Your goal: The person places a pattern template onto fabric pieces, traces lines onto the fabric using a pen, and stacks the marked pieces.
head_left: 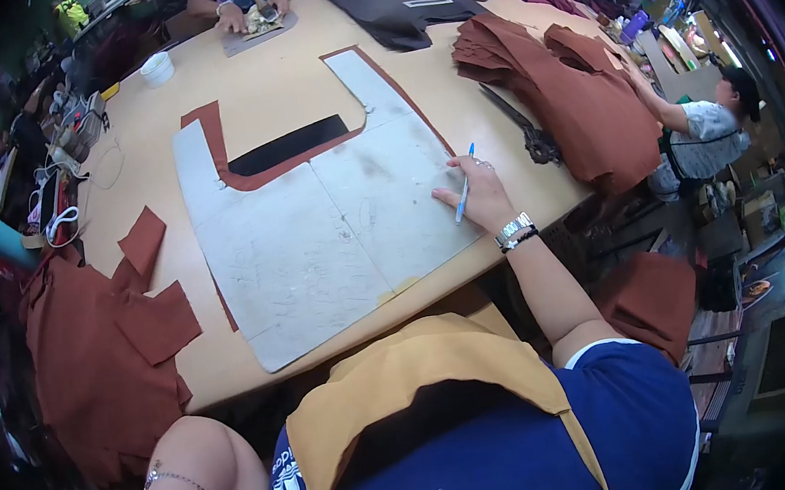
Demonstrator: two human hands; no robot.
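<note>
My right hand (484,194) rests at the right edge of a pale grey, U-shaped card pattern (317,243), with a blue-and-white pen (465,186) held between its fingers. Under the pattern lies rust-brown fabric (203,121), showing along the inner cut-out and the outer edges. A black strip (289,146) lies inside the cut-out. Pencil-like marks and creases run over the card. My left arm is bent at the lower left, a chain bracelet on it, while the hand itself is out of the frame.
Dark-handled scissors (533,137) lie beside a rust fabric stack (567,96) on the right. Rust scraps (109,348) hang over the left edge. A white tub (157,69) and dark fabric (403,12) sit farther back. Co-workers are across and at right; one person's hands (248,18) work opposite.
</note>
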